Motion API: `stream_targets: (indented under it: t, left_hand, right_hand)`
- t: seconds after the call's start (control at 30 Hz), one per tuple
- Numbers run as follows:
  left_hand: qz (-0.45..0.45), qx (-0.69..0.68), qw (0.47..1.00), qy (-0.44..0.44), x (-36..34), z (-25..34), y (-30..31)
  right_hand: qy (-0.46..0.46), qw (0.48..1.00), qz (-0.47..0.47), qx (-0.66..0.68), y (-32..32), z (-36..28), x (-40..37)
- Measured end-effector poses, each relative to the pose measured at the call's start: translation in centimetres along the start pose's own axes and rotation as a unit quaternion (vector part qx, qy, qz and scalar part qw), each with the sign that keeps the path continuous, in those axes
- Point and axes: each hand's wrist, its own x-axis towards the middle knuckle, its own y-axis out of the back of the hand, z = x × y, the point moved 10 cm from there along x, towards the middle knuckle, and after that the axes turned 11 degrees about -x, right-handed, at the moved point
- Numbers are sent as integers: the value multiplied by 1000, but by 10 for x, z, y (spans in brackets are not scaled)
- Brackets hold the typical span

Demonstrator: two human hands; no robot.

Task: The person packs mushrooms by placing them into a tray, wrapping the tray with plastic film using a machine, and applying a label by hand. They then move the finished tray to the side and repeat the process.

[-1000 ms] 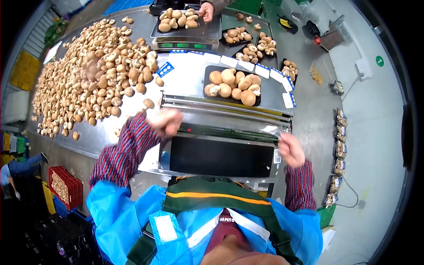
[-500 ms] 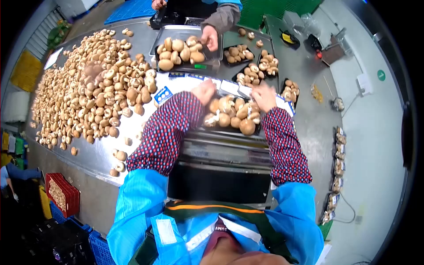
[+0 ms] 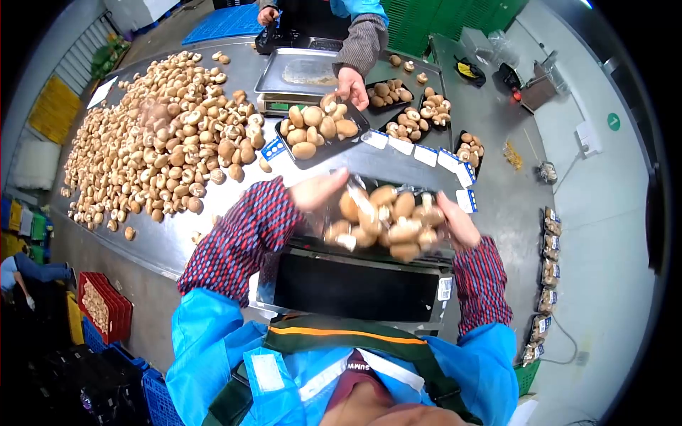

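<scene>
Between my two hands is a tray of mushrooms [image 3: 387, 224] with clear, shiny film over it, above the near side of a wrapping machine. My left hand [image 3: 320, 190] holds its left end, fingers stretched along the edge. Around the right end is my right hand [image 3: 458, 221], thumb on the near side. The tray's underside is hidden and the mushrooms are slightly blurred. Just beyond, a co-worker's hand [image 3: 352, 86] grips the corner of another black tray of mushrooms [image 3: 312, 131], uncovered, in front of a weighing scale [image 3: 298, 71].
Loose mushrooms [image 3: 163, 142] form a large heap on the left of the metal table. Printed labels [image 3: 426, 155] lie in a row beyond my hands. More filled trays [image 3: 408, 124] stand at the back right. Close to me is the machine's black plate [image 3: 355, 284]. Wrapped packs [image 3: 549, 273] line the right wall.
My hands have drawn the mushroom tray nearer and tilted it, and film now shines over it. The co-worker's tray has come off the scale toward me.
</scene>
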Motion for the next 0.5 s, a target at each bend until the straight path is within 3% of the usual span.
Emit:
stream_targets:
  t: [0.03,0.07,0.1,0.17,0.2,0.23,0.27,0.33,0.4,0.47,0.5]
  left_hand:
    - [-29,12,997,76,-27,-11,-17]
    - [-51,39,997,-36,-42,-13,-29]
    - [-92,39,994,-51,-58,-30,-41]
    - [-94,-41,994,41,-89,-83,-49]
    - [-104,-55,992,33,-96,-100,-50]
    - [-67,20,993,94,-97,-121,-38]
    - [-34,28,997,55,-90,-155,-16]
    - [80,-106,987,88,-88,-196,13]
    - [173,-132,976,5,-93,-204,22]
    - [290,-16,953,-86,-105,-195,28]
    - [322,-77,938,-102,-108,-201,25]
  right_hand:
    - [-4,1000,9,20,-10,12,-23]
    - [-13,999,19,42,-19,28,-44]
    - [-24,999,-33,11,-32,45,-67]
    - [-30,999,-21,-17,-54,86,-79]
    - [-75,996,-17,-43,-63,97,-89]
    - [-58,995,-21,-83,-60,131,-79]
    - [-107,993,29,-35,-57,144,-75]
    - [-132,985,114,-5,-45,175,-70]
    - [-116,966,229,32,-39,197,-80]
    - [-17,951,299,-83,-39,192,-88]
    - [-42,942,332,-31,-36,204,-93]
